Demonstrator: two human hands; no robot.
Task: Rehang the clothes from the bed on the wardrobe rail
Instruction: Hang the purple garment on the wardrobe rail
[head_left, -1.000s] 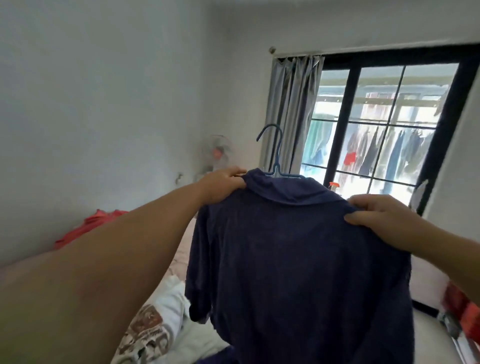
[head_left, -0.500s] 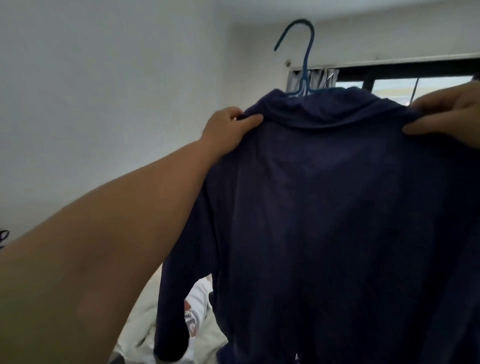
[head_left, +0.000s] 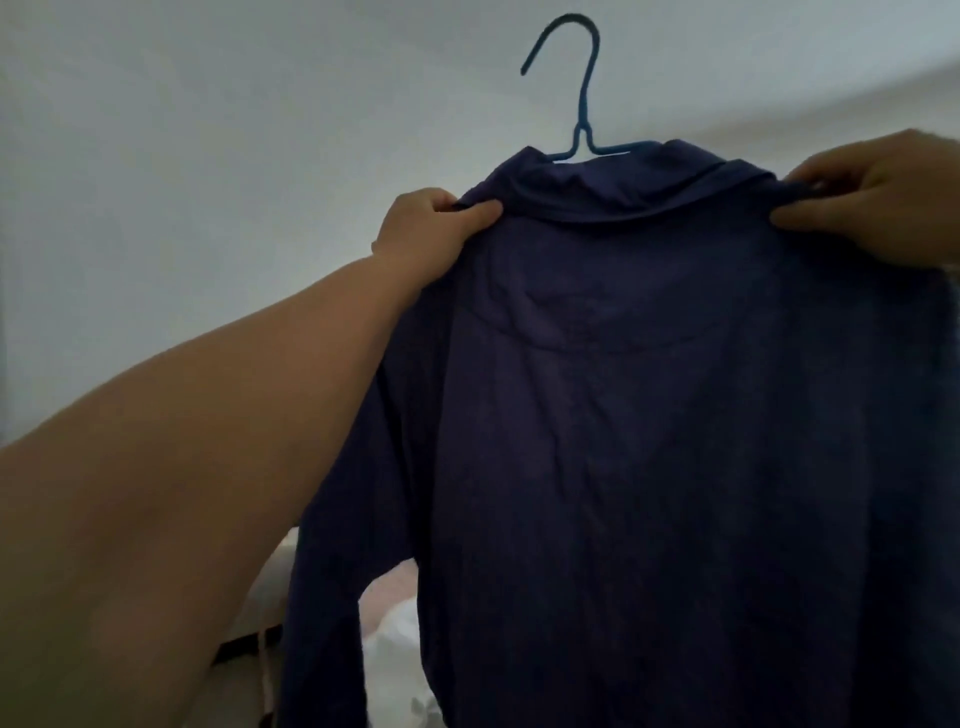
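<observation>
The navy shirt (head_left: 649, 415) was held aloft, facing away from the camera, already threaded on a blue hanger (head_left: 584, 111) whose hook stood upright and free above the collar, engaged with nothing. The left hand (head_left: 434, 228) pinched the fabric at the left shoulder, thumb on the near face and fingers curled behind. The right hand (head_left: 872, 202) pinched the right shoulder in like manner, partly cut off by the frame edge. Both grips appeared to be on cloth; whether either hand also caught the hanger arm beneath could not be told.

The wardrobe rail was not in view. Below the shirt, pale bedding (head_left: 395, 639) on the bed showed between the sleeve and the body of the garment.

Assessed risks: the hook pointed at a bare wall, so the garment would have to be carried and turned before hanging, and the broad shirt blocked the forward view during that move. If the grips held fabric alone, the hanger could tilt or slide out of the collar. Releasing one shoulder to take the hook would load the other side and could pull the shirt off the hanger.
</observation>
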